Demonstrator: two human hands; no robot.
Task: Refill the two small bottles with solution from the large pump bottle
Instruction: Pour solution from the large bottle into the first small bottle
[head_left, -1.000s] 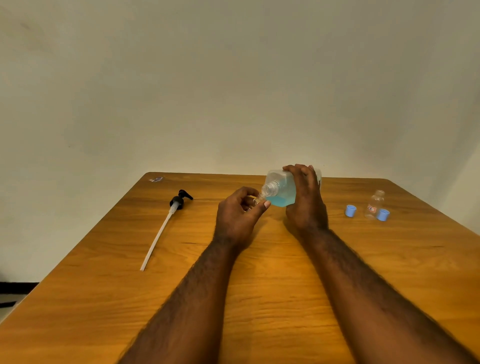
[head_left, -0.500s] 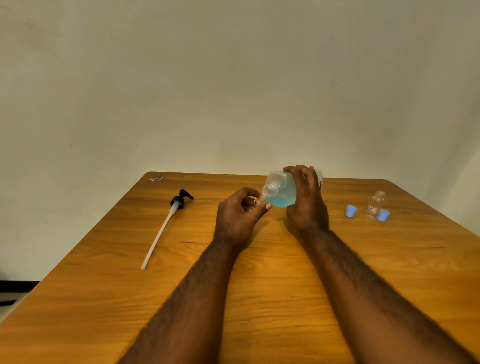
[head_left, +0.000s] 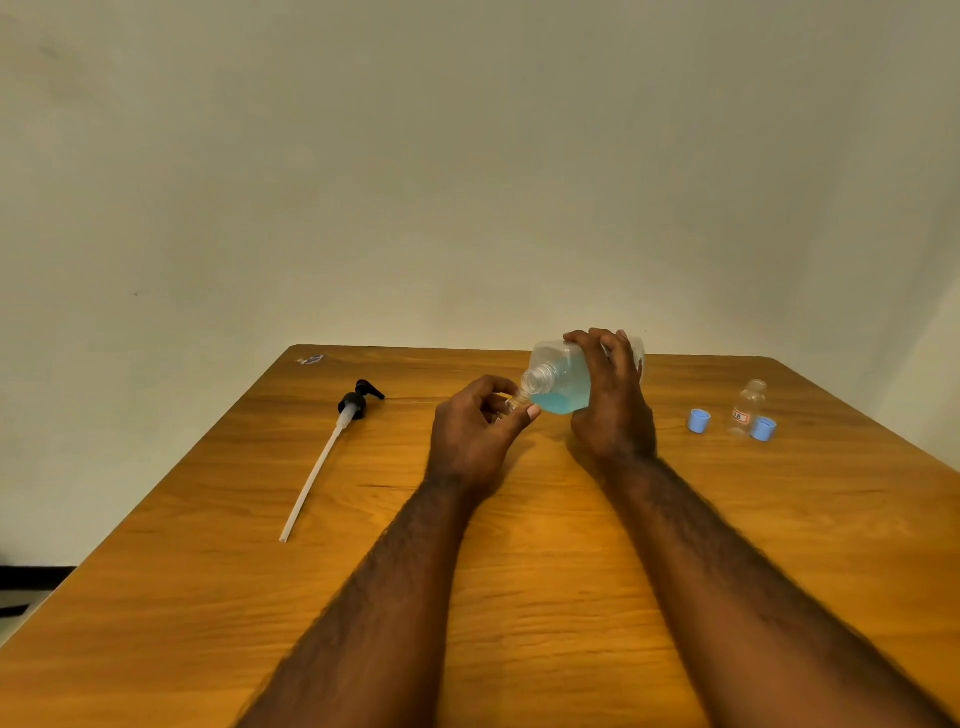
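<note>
Near the desk's (head_left: 545, 571) far edge, the right hand (head_left: 613, 410) is gripping the tilted large bottle (head_left: 558, 387) (partly blue) over the small bottle (head_left: 515, 402) the left hand (head_left: 472, 436) is pinching.

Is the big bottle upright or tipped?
Tipped. The right hand holds the large bottle sideways, its open neck down at the small bottle in the left hand.

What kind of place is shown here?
Likely a plain indoor room used as a work spot: a wooden table stands before a pale wall, with a removed pump head and small bottle on it. Home or office, I cannot tell.
</note>
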